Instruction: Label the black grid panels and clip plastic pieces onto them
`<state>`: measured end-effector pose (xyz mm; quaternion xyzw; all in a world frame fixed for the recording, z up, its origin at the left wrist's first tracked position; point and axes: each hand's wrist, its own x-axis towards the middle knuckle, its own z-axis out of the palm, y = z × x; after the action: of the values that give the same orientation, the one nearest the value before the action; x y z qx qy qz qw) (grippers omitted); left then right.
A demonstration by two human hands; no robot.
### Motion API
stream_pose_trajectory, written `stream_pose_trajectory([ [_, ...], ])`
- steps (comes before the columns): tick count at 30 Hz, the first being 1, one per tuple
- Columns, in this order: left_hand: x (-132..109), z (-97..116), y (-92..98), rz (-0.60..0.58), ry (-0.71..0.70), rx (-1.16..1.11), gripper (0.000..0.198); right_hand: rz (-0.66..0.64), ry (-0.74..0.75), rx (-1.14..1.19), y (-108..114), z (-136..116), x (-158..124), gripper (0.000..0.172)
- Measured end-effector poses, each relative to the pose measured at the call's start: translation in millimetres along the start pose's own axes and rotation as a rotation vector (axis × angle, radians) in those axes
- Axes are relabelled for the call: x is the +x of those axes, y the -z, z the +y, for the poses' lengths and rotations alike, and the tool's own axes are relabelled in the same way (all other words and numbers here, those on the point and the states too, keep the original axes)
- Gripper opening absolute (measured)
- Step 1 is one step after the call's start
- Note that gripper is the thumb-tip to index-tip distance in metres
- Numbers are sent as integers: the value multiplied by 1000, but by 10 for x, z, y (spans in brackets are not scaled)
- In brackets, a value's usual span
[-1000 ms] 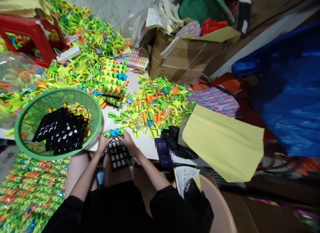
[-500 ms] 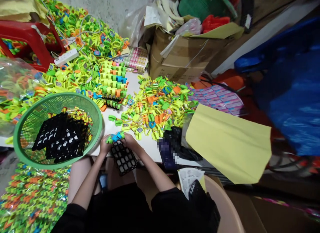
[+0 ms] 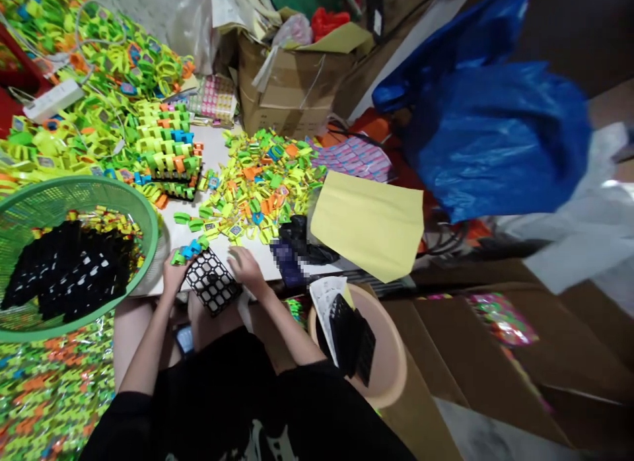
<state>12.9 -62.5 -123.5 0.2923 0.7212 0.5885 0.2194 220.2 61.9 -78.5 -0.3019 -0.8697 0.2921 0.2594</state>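
My left hand (image 3: 174,273) grips the upper left edge of a black plastic grid tray (image 3: 214,286), which tilts over my lap at the table's edge. A short row of green and blue toy watches (image 3: 191,249) sits along the tray's top end; the other cells I can see are bare. My right hand (image 3: 246,269) is just off the tray's right side, fingers apart and slightly bent, with nothing visible in them. Beyond it lies a loose heap of yellow, green and orange toy watches (image 3: 267,183). Behind the tray stands a stack of filled trays (image 3: 168,147).
A green basket (image 3: 151,249) at left holds black trays and small yellow-red pieces. Yellow paper (image 3: 369,223) and a dark phone-like object (image 3: 288,263) lie at right. Farther out are a cardboard box (image 3: 287,84), a blue plastic bag (image 3: 500,137) and a round tub (image 3: 391,362).
My right hand has come off the tray and opened to its right. The tray now tilts more in my left hand. The whole view has swung to the right.
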Motion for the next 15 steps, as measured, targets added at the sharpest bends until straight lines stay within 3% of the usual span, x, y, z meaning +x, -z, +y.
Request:
stream_pose_trajectory([
  [3, -76, -3, 44, 106, 15, 57, 46, 219, -173, -276, 449, 371, -403, 40],
  [5, -131, -35, 63, 145, 27, 72, 45, 263, -279, -423, 663, 644, -591, 57],
  [9, -211, -92, 56, 229, -11, 85, 40, 178, -443, -569, 795, 992, -694, 71],
  [15, -269, -63, 45, 262, -151, 209, 27, 41, -524, -683, 798, 1017, -591, 74],
])
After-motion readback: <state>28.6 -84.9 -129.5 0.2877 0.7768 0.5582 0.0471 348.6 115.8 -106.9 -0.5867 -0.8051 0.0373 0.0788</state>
